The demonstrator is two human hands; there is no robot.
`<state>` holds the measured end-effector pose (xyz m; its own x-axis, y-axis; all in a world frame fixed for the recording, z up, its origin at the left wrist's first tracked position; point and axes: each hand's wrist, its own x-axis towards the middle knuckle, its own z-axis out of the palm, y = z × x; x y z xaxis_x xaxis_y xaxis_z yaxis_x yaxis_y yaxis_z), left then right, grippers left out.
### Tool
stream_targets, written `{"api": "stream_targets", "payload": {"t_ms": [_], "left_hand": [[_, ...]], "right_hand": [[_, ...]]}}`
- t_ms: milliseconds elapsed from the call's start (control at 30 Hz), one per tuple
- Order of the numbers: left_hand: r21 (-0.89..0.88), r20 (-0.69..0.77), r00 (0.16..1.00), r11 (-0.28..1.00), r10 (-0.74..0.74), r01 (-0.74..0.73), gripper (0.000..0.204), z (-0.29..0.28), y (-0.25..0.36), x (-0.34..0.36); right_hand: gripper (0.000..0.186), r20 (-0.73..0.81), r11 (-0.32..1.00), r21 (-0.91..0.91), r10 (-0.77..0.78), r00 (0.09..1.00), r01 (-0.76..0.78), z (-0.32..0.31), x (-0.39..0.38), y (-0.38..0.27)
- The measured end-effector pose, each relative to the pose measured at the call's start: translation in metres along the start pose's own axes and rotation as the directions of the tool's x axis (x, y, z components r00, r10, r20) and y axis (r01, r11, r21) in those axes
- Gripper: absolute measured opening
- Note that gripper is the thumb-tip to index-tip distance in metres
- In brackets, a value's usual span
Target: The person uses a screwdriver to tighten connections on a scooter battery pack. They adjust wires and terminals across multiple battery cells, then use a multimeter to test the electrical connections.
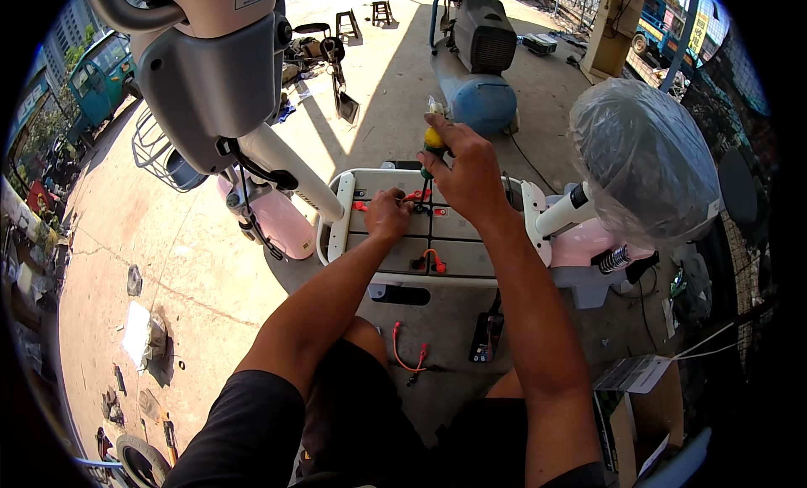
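Observation:
My right hand is closed round a yellow and green screwdriver, held upright with its dark shaft pointing down at the grey battery blocks in the white scooter deck frame. My left hand is at those blocks beside the shaft, fingers bent together; what they hold is too small to make out. Short red connectors lie around the fingertips, and a red lead sits on the lower blocks. Another red cable lies on the ground below the deck.
The scooter's steering column rises at left; a plastic-wrapped seat stands at right. Behind are an air compressor and small stools. A cardboard box is at lower right, a tyre and scattered debris at lower left.

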<state>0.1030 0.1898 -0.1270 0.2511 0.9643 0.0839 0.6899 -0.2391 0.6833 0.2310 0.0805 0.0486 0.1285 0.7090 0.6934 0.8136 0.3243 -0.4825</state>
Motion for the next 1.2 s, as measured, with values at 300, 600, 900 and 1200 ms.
{"api": "stream_targets", "payload": {"t_ms": [300, 600, 900, 1200], "left_hand": [[0.034, -0.001, 1.0, 0.999, 0.009, -0.009, 0.024, -0.001, 0.0, 0.001], [0.07, 0.041, 0.999, 0.997, 0.015, -0.018, 0.025, -0.012, 0.006, 0.0], [0.183, 0.243, 0.952, 0.973, -0.184, 0.141, 0.038, -0.019, 0.014, -0.003], [0.05, 0.374, 0.927, 0.998, 0.01, -0.03, 0.034, -0.011, 0.005, -0.011]], "right_hand": [[0.05, 0.006, 1.0, -0.003, 0.008, 1.0, -0.008, -0.001, -0.002, -0.002], [0.05, -0.013, 1.0, 0.01, -0.003, 1.0, 0.003, 0.004, -0.003, 0.001], [0.051, 0.001, 0.996, 0.088, 0.001, 1.0, -0.001, 0.001, -0.002, -0.001], [0.051, 0.017, 0.993, 0.116, -0.002, 1.0, 0.0, 0.001, -0.001, 0.0]]}}
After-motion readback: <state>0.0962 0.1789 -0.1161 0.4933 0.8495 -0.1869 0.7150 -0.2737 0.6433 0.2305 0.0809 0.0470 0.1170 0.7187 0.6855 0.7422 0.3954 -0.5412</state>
